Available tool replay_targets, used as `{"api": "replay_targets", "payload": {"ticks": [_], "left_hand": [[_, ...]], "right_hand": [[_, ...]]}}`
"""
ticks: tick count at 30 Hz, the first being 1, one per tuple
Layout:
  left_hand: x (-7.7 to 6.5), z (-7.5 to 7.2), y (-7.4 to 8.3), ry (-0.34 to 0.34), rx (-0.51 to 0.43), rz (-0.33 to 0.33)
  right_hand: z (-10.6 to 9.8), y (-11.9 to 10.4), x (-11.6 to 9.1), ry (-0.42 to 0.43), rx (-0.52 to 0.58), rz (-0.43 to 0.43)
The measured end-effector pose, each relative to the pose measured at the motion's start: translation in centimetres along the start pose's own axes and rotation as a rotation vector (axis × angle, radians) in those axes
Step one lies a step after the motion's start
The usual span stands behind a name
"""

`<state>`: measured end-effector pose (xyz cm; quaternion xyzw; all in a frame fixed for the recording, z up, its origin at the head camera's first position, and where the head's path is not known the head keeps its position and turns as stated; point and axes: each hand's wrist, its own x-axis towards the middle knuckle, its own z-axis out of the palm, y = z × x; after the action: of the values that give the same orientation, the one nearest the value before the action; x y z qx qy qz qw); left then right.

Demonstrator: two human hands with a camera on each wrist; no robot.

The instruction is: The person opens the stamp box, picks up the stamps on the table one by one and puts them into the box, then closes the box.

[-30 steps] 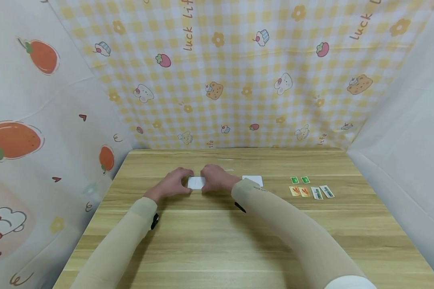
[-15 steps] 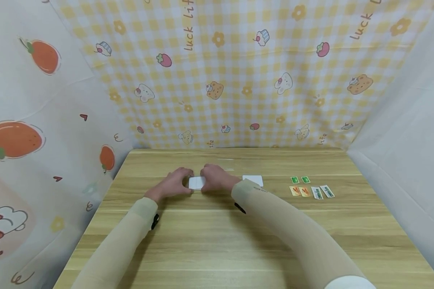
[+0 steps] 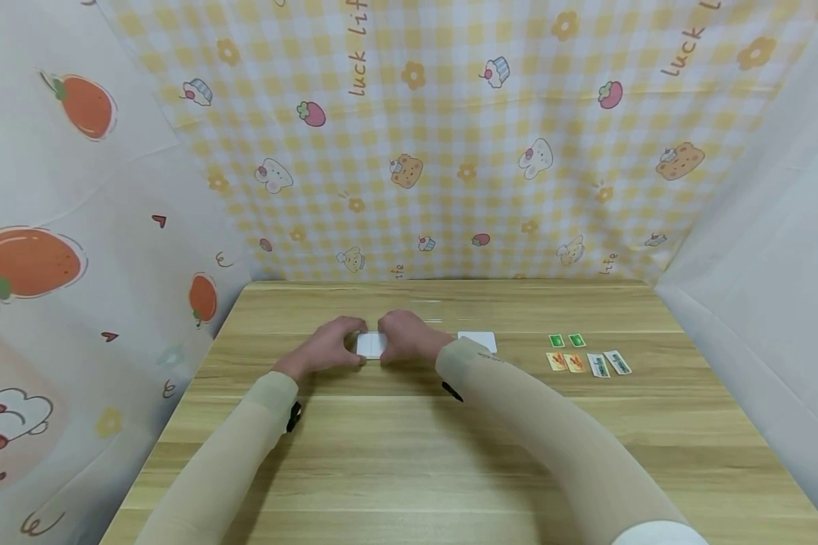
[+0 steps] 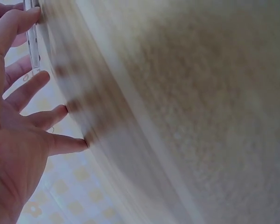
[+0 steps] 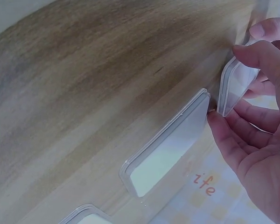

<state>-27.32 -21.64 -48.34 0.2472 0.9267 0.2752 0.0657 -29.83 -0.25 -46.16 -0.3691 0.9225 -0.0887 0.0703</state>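
So the flat white case (image 3: 371,346) with the clear rim is sitting right between the two hands, touching both, so neither one's nearer. Left hand (image 3: 323,344) has the left end, right hand (image 3: 405,338) the right end. Its long axis looks like it runs side to side, but the right fingers cover that end, so don't quote me.

Both sets of fingers are pinching it by the edges, thumb on the near side; the left hand's spare fingers (image 4: 53,116) are fanned apart with tips by the wooden surface (image 3: 395,454).

Count time: three white cases total, I think. The right wrist view has a second case (image 5: 165,149) just beside the right hand, plus a third case (image 5: 91,219) cut off at the bottom.

Well off to the right: two green cards (image 3: 556,341), two orange cards (image 3: 556,361) below them, and two white-and-teal cards (image 3: 597,365) next to those. Six small ones altogether.
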Motion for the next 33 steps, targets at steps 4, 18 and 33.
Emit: {"api": "replay_targets", "payload": {"ticks": [4,18,33], "left_hand": [[-0.01,0.06,-0.05,-0.002,-0.010,-0.005],[0.32,0.31,-0.33,-0.005,0.013,0.015],[0.14,0.34,-0.36,-0.006,0.048,0.009]], "right_hand": [[-0.02,0.06,0.07,0.002,0.001,-0.006],[0.23,-0.11,-0.18,0.027,-0.002,-0.009],[0.61,0.04,-0.12,0.070,-0.006,-0.035]]}}
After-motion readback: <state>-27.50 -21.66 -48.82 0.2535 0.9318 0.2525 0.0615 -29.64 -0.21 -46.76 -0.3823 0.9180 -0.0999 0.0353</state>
